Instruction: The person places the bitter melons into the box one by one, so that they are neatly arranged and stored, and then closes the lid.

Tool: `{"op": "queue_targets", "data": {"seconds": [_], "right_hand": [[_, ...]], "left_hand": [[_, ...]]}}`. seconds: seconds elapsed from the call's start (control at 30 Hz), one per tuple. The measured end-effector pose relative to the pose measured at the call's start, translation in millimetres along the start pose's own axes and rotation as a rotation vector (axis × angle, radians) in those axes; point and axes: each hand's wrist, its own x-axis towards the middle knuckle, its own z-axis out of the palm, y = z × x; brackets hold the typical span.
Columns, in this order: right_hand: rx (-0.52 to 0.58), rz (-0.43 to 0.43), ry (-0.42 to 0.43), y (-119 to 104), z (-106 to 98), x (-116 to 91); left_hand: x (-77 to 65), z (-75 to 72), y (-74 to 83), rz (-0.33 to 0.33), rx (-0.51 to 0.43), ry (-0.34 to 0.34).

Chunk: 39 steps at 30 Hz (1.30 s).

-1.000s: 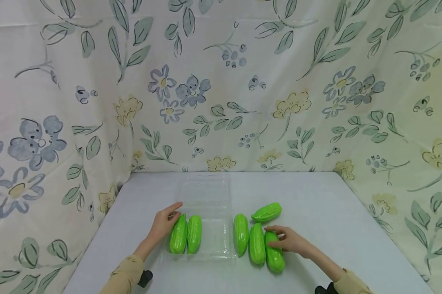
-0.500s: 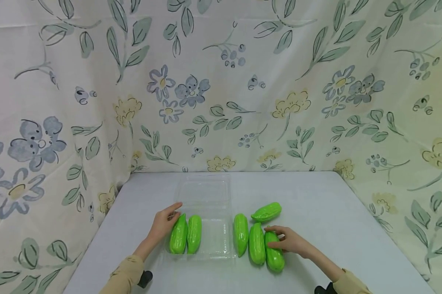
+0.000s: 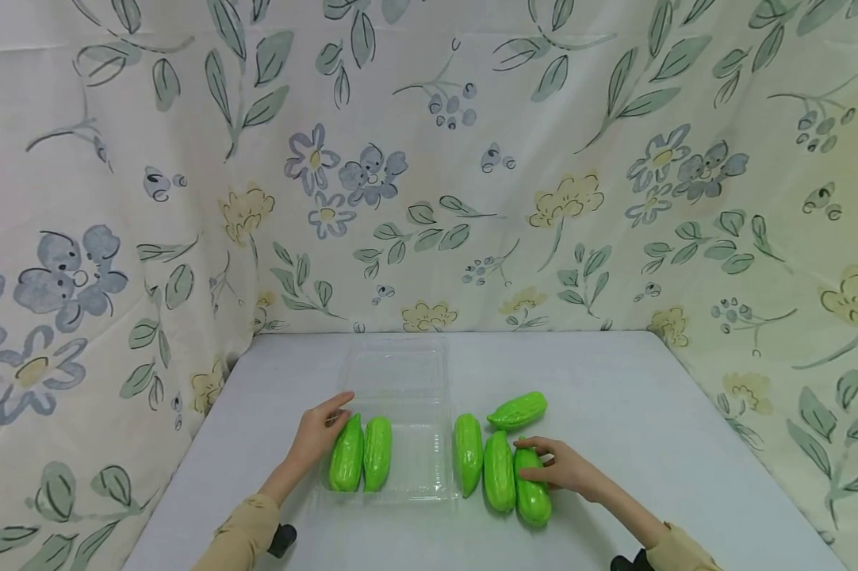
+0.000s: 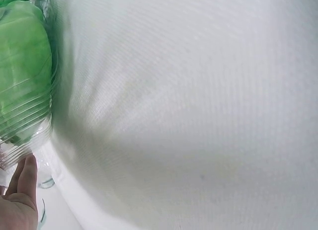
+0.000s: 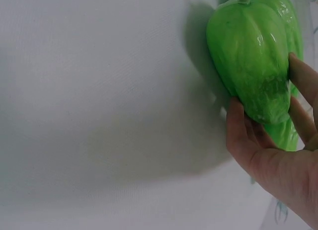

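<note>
A clear plastic clamshell box (image 3: 420,496) lies with its lid (image 3: 396,366) folded back; two glossy green ridged gourds sit side by side in its left half, the outer gourd (image 3: 346,456) and the inner gourd (image 3: 377,454). At the box's back left corner, my left hand (image 3: 320,428) touches the side wall with straight fingers, as the left wrist view also shows. My right hand (image 3: 564,469) grips the rightmost loose gourd (image 3: 534,503) with thumb and fingers on opposite sides. That gourd (image 5: 251,56) rests on the table beside another gourd (image 3: 499,476).
Another loose gourd (image 3: 468,456) lies along the box's right wall. Behind the row, one more gourd (image 3: 518,411) lies slantwise. The white table (image 3: 600,381) is bounded by a floral curtain (image 3: 429,159) at the back and sides.
</note>
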Motion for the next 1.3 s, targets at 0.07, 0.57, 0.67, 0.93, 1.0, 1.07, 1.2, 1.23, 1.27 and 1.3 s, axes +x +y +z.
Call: {"op": "queue_targets", "data": {"seconds": [0.07, 0.57, 0.67, 0.93, 1.0, 1.07, 1.2, 1.23, 1.27, 1.3], "right_hand": [[0.001, 0.003, 0.007, -0.2, 0.5, -0.2], [-0.017, 0.013, 0.030, -1.0, 2.6, -1.8], [-0.017, 0.016, 0.034, 1.0, 2.6, -1.0], [-0.026, 0.019, 0.039, 2.5, 2.9, -0.8], [-0.026, 0.016, 0.036, 1.9, 2.7, -1.2], [-0.025, 0.014, 0.036, 1.7, 2.6, -1.4], [-0.025, 0.012, 0.038, 1.3, 3.0, -1.4], [-0.023, 0.012, 0.039, 1.2, 3.2, -1.5], [-0.022, 0.012, 0.040, 1.1, 3.4, -1.7], [-0.018, 0.012, 0.040, 1.2, 3.6, -1.9]], "left_hand": [[-0.5, -0.5, 0.7, 0.009, -0.001, 0.004], [-1.5, -1.5, 2.5, 0.003, -0.007, -0.001], [-1.1, -1.2, 1.0, 0.004, -0.005, -0.003], [0.2, -0.6, 0.8, -0.006, 0.000, -0.004], [0.4, -0.4, 0.8, -0.009, 0.002, -0.005], [0.5, -0.5, 0.7, -0.009, 0.005, -0.007], [0.0, -1.4, 2.0, -0.010, 0.004, -0.008], [-0.2, -1.6, 2.2, -0.009, 0.006, -0.009], [-0.4, -1.8, 2.5, -0.010, 0.008, -0.009], [-0.5, -1.8, 2.5, -0.012, 0.008, -0.009]]}}
